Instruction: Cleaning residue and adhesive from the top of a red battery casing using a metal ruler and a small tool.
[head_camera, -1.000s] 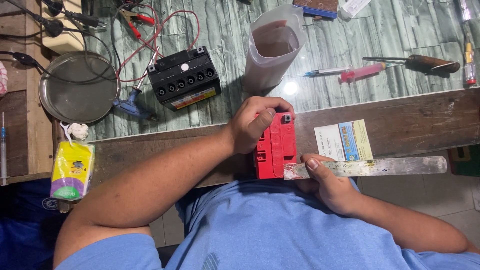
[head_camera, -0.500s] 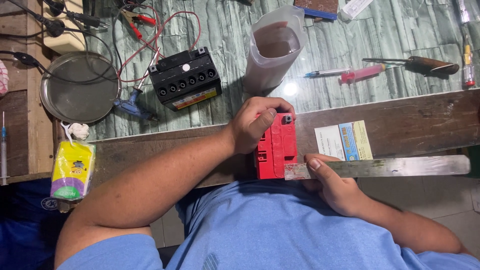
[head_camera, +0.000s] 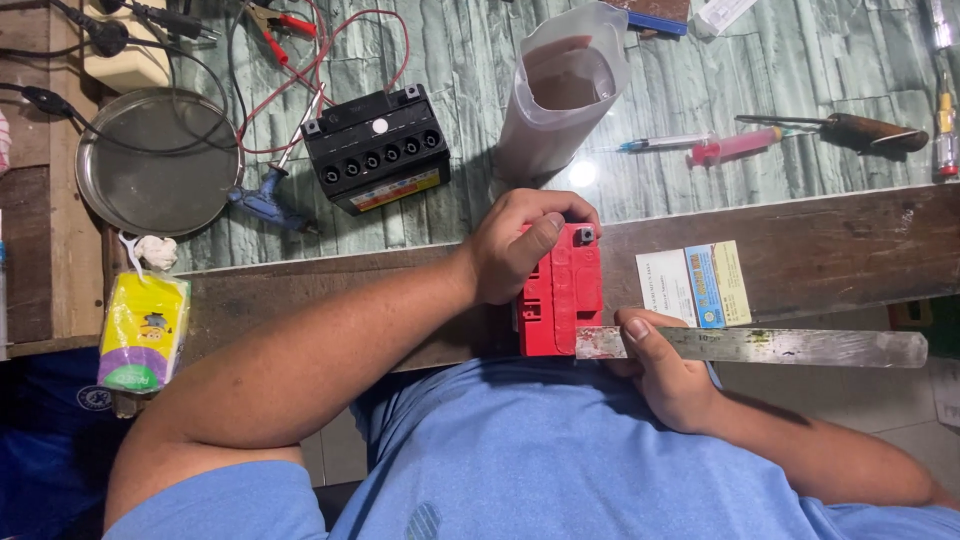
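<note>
A red box-shaped battery (head_camera: 562, 300) stands on the wooden bench edge (head_camera: 820, 250) right in front of me. My left hand (head_camera: 520, 245) grips its top left corner, fingers curled over it. My right hand (head_camera: 665, 375) holds a long flat metal blade (head_camera: 770, 346) near its left end, thumb pressed on top. The blade's tip touches the lower right side of the red battery and the rest sticks out to the right.
A black battery (head_camera: 378, 148) with red wires, a round metal dish (head_camera: 158, 160), a plastic jug (head_camera: 562, 95), a pink syringe (head_camera: 735, 146), a wooden-handled screwdriver (head_camera: 850, 128) and a blue glue gun (head_camera: 268, 203) lie on the green table. Cards (head_camera: 693, 287) sit on the bench.
The metal blade has slid slightly to the right along the bench. Both hands and the red battery stay where they were.
</note>
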